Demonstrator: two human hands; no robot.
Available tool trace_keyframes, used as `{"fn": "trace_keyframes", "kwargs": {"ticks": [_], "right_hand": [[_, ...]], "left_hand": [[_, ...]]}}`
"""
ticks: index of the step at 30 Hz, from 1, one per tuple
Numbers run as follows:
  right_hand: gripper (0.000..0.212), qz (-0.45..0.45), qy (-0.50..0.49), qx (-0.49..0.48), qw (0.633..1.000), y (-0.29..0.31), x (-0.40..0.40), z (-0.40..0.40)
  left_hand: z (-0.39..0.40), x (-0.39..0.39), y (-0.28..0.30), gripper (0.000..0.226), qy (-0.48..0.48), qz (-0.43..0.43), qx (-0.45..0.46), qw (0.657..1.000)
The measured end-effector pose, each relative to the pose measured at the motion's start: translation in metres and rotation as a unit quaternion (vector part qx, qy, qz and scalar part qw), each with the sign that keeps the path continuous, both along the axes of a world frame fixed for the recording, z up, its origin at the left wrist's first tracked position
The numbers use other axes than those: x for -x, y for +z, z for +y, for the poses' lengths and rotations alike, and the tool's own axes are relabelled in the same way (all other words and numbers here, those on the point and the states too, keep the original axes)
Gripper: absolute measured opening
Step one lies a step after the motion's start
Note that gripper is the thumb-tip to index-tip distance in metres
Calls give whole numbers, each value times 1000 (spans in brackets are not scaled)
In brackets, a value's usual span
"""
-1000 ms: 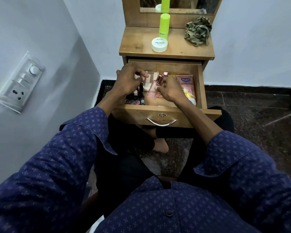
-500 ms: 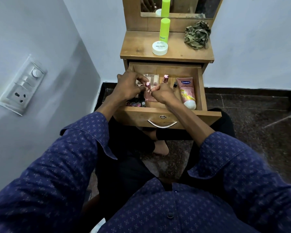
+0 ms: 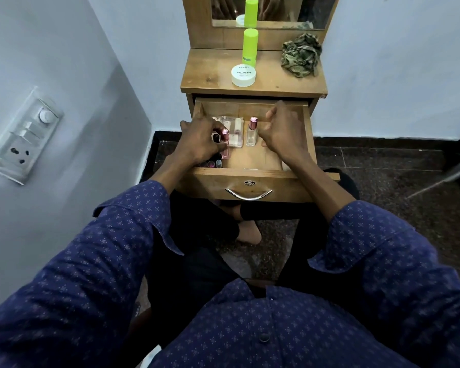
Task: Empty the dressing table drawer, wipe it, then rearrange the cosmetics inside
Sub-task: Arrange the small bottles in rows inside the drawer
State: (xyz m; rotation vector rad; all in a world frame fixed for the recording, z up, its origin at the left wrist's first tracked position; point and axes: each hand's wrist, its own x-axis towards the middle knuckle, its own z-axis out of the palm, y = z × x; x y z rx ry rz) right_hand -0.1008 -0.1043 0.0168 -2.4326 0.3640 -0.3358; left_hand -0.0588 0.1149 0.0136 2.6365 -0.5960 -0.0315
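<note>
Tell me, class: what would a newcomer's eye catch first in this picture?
Probably the bright green bottle standing on the dressing table top, doubled in the mirror behind it. Next, the two hands inside the open drawer: the left hand grips a pink-capped bottle, while the right hand hovers loosely curled.

Bottle [image 3: 251,134] upright in drawer [image 3: 310,134], right of clear case [image 3: 234,131].

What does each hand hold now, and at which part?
The left hand pinches a small pink-capped bottle near its cap. The right hand holds nothing; its fingers are loosely curled over the drawer.
</note>
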Motion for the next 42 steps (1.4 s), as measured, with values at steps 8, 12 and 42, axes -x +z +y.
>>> {"fn": "trace_keyframes", "kwargs": {"ticks": [8, 12, 42], "right_hand": [[28, 49, 74, 80, 993, -7, -17, 10], [20, 55, 85, 51, 994, -9, -18, 10], [38, 190, 170, -192, 948, -23, 12, 41]], "left_hand": [[4, 7, -4, 31, 3, -3, 16, 1000], [8, 9, -8, 40, 4, 7, 32, 999], [9, 7, -14, 35, 27, 4, 41, 999]]}}
